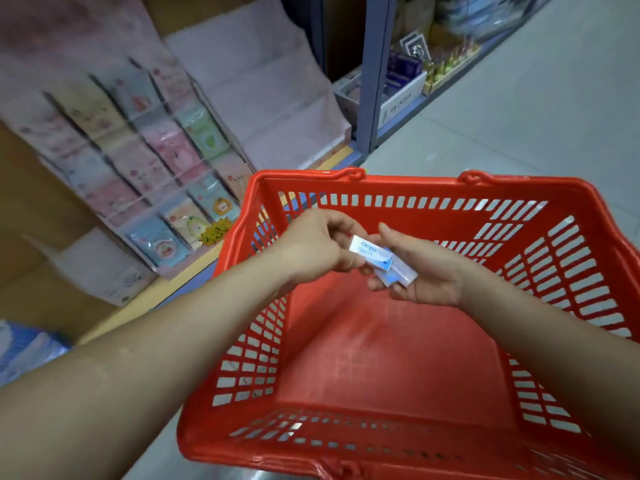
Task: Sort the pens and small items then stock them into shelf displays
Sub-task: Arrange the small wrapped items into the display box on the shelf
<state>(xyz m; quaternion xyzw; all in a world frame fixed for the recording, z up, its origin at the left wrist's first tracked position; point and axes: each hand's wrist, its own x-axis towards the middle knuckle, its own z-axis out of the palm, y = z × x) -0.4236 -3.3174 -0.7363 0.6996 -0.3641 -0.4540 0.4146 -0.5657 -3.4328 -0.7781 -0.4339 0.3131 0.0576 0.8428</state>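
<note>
We are in a shop (stationery, it seems): a red plastic shopping basket [415, 183], a tiered display rack [156, 150] of pastel packets, and metal shelving [372, 81] of boxed goods along a grey aisle floor [519, 109].

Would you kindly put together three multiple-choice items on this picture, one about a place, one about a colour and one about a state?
1. Where, relative to the basket, are the white-and-blue packs?
A) lying on its floor
B) held in two hands above it
C) hung on its rim

2. What colour is the basket?
A) blue
B) green
C) red

3. What is the left hand doing?
A) pinching one pack
B) lying flat and open
C) gripping the basket's rim

Answers:
1 B, the packs sit between the left hand and the right hand, over the basket's floor.
2 C, its slotted walls and rim are red.
3 A, its thumb and fingers close on the end of a pack.
</note>
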